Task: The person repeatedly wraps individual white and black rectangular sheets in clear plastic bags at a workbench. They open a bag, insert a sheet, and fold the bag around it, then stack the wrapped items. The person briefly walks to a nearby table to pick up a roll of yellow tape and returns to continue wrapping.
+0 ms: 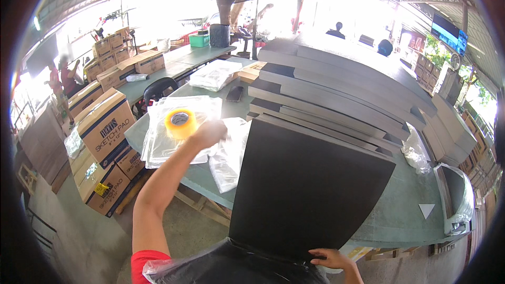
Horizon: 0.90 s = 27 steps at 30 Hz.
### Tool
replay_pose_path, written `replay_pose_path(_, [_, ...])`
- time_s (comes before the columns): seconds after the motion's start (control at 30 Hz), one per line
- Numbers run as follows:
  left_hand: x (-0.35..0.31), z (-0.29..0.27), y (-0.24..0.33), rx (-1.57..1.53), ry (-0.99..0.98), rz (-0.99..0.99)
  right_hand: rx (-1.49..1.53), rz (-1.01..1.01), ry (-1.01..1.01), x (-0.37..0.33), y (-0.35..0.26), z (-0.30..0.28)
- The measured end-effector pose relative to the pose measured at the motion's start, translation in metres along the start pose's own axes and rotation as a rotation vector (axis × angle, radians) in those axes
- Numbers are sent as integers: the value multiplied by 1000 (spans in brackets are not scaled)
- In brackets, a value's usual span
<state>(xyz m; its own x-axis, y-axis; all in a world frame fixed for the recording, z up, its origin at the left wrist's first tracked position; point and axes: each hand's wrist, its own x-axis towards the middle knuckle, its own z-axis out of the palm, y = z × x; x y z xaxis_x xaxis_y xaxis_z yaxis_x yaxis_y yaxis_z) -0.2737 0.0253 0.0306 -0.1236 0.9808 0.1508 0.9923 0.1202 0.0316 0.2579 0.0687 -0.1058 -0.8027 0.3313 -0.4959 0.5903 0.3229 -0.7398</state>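
Note:
A large black board or pad (310,184) tilts in front of me, its top against the stack and its lower end by a clear plastic bag (252,263) at my waist. My right hand (331,259) is at the board's lower right edge, fingers stretched out and touching it or the plastic. My left hand (211,133) reaches to the table, fingers curled over clear plastic sleeves (226,171); what they hold, if anything, is hidden. Beside it, a yellow-orange roll of tape (180,123) lies on a pile of clear plastic bags (158,147).
A tall stack of dark boards (336,94) stands on the green table (410,221). A plastic-wrapped bundle (456,200) and a white triangular scrap (426,210) are at the right. A dark phone-like object (235,93) lies behind the bags. Cardboard boxes (105,126) are piled left.

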Motion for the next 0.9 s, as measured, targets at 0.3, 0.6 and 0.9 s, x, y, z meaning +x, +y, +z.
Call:
replay_pose_path(0.3, [-93,2,146,-932,741,-211,49,-74,581,-35,-50,-35])
replay_pose_path(0.6, [-112,31,258,-1133,-275,808,131,-411,157,17,-124,25])
replay_pose_path(0.9, [-115,-29,133,-517,198,-392,-161,-206,576,-12,-79,-32])
